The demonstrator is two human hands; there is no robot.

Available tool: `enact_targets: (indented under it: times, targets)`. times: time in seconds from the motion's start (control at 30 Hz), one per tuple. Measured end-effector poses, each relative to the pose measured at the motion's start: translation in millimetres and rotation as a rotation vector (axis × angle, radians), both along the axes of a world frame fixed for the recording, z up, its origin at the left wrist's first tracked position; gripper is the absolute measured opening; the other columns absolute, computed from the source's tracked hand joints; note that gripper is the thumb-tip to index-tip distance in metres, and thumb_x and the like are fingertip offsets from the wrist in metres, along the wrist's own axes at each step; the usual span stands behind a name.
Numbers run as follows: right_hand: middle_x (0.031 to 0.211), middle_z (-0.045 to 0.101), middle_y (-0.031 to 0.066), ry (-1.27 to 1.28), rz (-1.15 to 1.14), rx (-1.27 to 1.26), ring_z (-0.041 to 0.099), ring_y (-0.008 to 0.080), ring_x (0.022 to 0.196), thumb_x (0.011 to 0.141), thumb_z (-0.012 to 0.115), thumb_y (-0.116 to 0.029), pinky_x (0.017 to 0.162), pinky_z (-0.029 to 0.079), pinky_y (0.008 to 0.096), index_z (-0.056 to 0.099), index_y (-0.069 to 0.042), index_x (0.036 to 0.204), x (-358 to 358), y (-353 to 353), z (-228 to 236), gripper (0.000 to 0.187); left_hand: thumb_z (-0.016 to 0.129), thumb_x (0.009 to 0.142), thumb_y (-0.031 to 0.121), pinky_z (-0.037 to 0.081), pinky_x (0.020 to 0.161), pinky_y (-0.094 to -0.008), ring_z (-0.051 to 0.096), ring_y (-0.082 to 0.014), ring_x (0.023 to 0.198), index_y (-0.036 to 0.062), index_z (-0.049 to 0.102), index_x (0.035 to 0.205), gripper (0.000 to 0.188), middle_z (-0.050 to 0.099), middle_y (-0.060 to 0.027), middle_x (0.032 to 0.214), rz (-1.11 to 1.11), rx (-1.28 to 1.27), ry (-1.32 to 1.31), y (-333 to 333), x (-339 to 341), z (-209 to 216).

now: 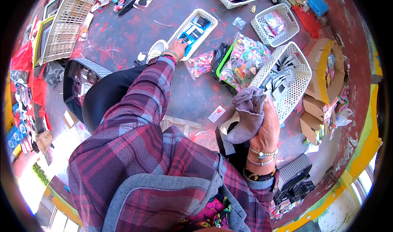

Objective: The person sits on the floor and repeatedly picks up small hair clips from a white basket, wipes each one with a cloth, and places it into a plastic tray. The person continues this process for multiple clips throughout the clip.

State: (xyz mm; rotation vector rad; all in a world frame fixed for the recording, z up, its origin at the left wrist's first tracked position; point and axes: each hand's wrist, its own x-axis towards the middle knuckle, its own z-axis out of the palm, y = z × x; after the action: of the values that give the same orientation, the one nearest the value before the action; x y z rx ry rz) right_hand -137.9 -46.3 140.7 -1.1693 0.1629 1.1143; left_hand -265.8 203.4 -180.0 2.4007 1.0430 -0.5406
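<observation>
My left hand [178, 48] reaches forward to the near end of a long white plastic basket [210, 31]. Its fingers are closed at the edge of a blue packet [188, 47]. Dark, slim pieces on blue cards [201, 22] lie farther along inside this basket. Closer to my body, my right hand [267, 127] is wrapped round a crumpled grey cloth [247, 119], which hangs toward the left from the fingers. Just beyond the cloth stands a white perforated basket [301, 64] full of grey and silver flat packets [282, 78].
A green-edged tray [224, 62] heaped with colourful small bags sits between the baskets. Another white basket [286, 37] stands behind it. Cardboard boxes [321, 68] line the right. A woven-look crate [67, 25] leans at the left, near a dark patterned box [92, 66].
</observation>
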Motion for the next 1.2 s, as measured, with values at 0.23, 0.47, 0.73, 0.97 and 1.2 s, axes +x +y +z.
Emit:
enact_targets:
  times: [0.23, 0.47, 0.73, 0.97, 1.2]
  targets:
    - [0.097, 0.061, 0.0107, 0.029, -0.008, -0.034, 0.06, 0.0193, 0.087, 0.093, 0.042, -0.017, 0.079, 0.049, 0.0315, 0.053, 0.001, 0.106, -2, -2, 0, 0.025, 0.062, 0.068, -0.002, 0.032, 0.103, -0.034, 0.035, -0.0273, 0.125, 0.0102, 0.054, 0.116, 0.051, 0.043, -0.0099, 0.13, -0.086, -0.062, -0.081, 13, -2, -19]
    - [0.099, 0.06, 0.0099, -0.016, 0.216, 0.015, 0.059, 0.0178, 0.089, 0.092, 0.046, -0.018, 0.08, 0.048, 0.03, 0.052, 0.003, 0.111, -6, -10, 7, 0.029, 0.049, 0.078, 0.007, 0.04, 0.091, -0.0394, 0.049, -0.0322, 0.105, 0.0079, 0.059, 0.106, 0.03, 0.057, -0.0142, 0.109, 0.032, 0.186, -0.415, 15, 23, -12]
    - [0.072, 0.06, 0.0185, -0.808, 1.104, 0.005, 0.059, 0.0345, 0.068, 0.084, 0.047, -0.026, 0.064, 0.045, 0.0418, 0.06, -0.004, 0.093, -31, -30, 15, 0.027, 0.056, 0.077, 0.009, 0.045, 0.083, -0.0381, 0.055, -0.0295, 0.093, 0.0067, 0.059, 0.096, 0.019, 0.061, -0.0105, 0.096, -0.391, 0.336, -1.335, -51, 168, 186]
    - [0.073, 0.061, 0.0168, -1.138, 1.246, -0.095, 0.059, 0.0346, 0.071, 0.084, 0.047, -0.028, 0.064, 0.045, 0.0444, 0.059, -0.004, 0.087, -25, -51, 13, 0.027, 0.063, 0.073, 0.02, 0.035, 0.1, -0.0372, 0.038, -0.0345, 0.122, 0.0008, 0.045, 0.121, 0.055, 0.04, -0.0224, 0.129, -1.074, 0.063, -0.733, -199, 226, 224]
    - [0.078, 0.062, 0.0185, -1.221, 1.308, -0.388, 0.059, 0.0368, 0.076, 0.082, 0.047, -0.026, 0.068, 0.047, 0.0463, 0.063, -0.005, 0.084, -22, -74, 14, 0.027, 0.061, 0.073, 0.021, 0.026, 0.105, -0.0413, 0.024, -0.0325, 0.132, 0.0012, 0.035, 0.13, 0.066, 0.027, -0.0204, 0.14, -1.032, 0.193, -0.374, -240, 250, 180]
